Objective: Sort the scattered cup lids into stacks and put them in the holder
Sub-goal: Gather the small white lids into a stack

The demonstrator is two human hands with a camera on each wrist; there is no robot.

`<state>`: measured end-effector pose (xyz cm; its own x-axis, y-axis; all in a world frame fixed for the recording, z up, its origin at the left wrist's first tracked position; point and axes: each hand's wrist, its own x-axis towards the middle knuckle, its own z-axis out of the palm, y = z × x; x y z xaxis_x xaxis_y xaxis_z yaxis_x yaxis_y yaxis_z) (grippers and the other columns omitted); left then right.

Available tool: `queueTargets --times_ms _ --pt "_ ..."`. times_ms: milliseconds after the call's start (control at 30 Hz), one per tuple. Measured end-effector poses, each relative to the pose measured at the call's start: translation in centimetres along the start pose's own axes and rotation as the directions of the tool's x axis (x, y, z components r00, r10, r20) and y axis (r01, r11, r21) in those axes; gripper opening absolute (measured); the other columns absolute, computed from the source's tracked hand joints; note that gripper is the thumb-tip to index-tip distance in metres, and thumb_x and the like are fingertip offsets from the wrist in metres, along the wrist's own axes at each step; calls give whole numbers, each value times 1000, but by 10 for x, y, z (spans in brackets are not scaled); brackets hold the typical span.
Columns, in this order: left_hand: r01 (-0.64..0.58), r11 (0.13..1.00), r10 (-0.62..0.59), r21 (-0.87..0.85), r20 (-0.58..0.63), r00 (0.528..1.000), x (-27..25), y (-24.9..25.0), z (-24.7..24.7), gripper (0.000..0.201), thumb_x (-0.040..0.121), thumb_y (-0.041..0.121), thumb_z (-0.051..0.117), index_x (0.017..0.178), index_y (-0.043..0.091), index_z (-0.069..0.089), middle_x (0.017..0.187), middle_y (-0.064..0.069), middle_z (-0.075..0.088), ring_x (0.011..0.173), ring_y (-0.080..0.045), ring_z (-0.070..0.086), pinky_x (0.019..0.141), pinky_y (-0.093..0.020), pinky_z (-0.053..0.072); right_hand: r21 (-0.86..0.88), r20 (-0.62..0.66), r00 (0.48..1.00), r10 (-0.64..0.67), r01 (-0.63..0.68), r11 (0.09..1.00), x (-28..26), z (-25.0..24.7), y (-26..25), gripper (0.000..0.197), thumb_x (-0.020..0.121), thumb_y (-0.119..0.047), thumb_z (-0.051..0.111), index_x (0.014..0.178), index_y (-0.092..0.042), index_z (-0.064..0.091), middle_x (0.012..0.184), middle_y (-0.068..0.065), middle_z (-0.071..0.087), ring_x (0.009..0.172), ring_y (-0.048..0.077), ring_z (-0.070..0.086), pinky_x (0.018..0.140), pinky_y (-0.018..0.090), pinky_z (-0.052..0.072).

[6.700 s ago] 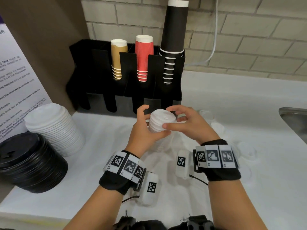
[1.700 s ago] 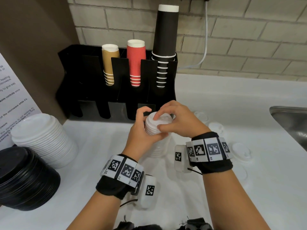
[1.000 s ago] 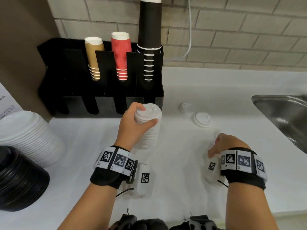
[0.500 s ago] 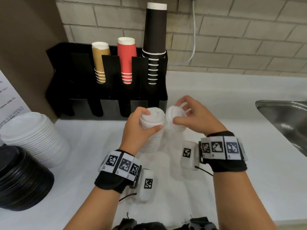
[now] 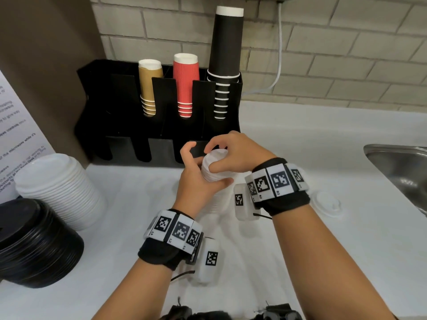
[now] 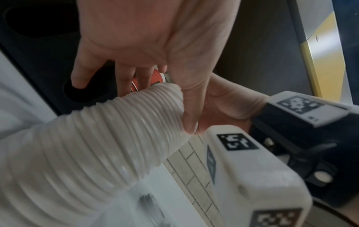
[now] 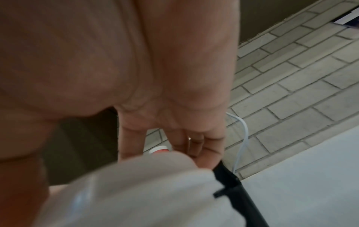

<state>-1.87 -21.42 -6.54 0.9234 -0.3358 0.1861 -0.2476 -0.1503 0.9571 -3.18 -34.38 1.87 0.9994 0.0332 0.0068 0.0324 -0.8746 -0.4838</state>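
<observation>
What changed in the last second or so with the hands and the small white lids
A second ago the right hand was out on the counter to the right, picking up a loose lid. It carried that lid back and is now pressing it onto the top of the small lid stack. The left hand still grips the stack. The cup holder, the big white lid stack and the black lid stack are unchanged.

A steel sink (image 5: 402,172) and white cable (image 5: 278,54) sit right.
</observation>
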Motion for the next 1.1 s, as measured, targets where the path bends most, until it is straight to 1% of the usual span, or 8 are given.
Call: queueTargets --times_ms 167,300,467,533,633,700,767,1100 --pt "-13 1000 13 3 7 1000 -2 0 -3 98 65 19 89 137 31 24 102 19 56 87 20 55 67 -6 45 49 -44 999 -4 6 999 -2 3 3 42 71 -29 75 111 -28 62 91 -13 44 97 13 42 76 24 37" --pt "-18 1000 18 6 48 999 -4 0 -3 60 67 27 88 112 31 48 106 17 60 95 13 55 71 -6 45 106 -72 997 15 -8 994 -3 8 8 38 69 -26 76 105 -28 63 100 -3 52 90 11 48 66 17 36" --pt "-43 999 43 -1 53 998 -5 4 -6 40 74 22 82 98 31 52 114 2 59 105 -14 57 86 -32 51 312 -218 970 105 -33 950 -20 7 30 40 73 -36 79 107 -30 58 105 -4 51 89 2 50 66 4 39" --pt "-36 999 34 20 74 997 -5 6 -7 39 75 21 81 93 37 50 118 -1 57 108 -19 54 89 -36 49 357 -331 901 280 -155 921 -32 3 54 37 79 -37 74 110 -25 59 117 2 52 101 9 53 77 8 42" --pt "-29 999 25 39 98 995 -5 7 -7 38 77 21 79 93 40 50 123 0 52 109 -19 50 86 -31 45 81 -273 715 644 -649 756 -54 -3 97 52 84 -43 66 129 -21 51 136 15 40 126 34 38 102 41 36" --pt "-29 998 24 51 100 995 -5 8 -6 38 78 21 79 93 40 51 125 0 50 108 -18 48 82 -26 42 -45 -193 558 807 -826 561 -70 -5 115 60 83 -43 66 134 -19 46 139 17 33 129 40 30 101 48 34" --pt "-27 998 21 59 98 995 -4 9 -4 37 78 21 79 93 40 51 126 0 49 107 -16 47 78 -21 40 -62 -153 479 864 -878 475 -84 -3 127 57 82 -37 66 132 -15 48 134 18 37 124 41 37 97 44 38" --pt "-62 993 53 103 83 995 -3 8 1 39 77 23 79 91 42 48 124 2 45 97 -1 44 74 -11 34 -184 -121 552 825 -829 528 -108 -9 148 37 86 -6 63 122 -5 56 127 21 54 116 38 52 101 43 44"
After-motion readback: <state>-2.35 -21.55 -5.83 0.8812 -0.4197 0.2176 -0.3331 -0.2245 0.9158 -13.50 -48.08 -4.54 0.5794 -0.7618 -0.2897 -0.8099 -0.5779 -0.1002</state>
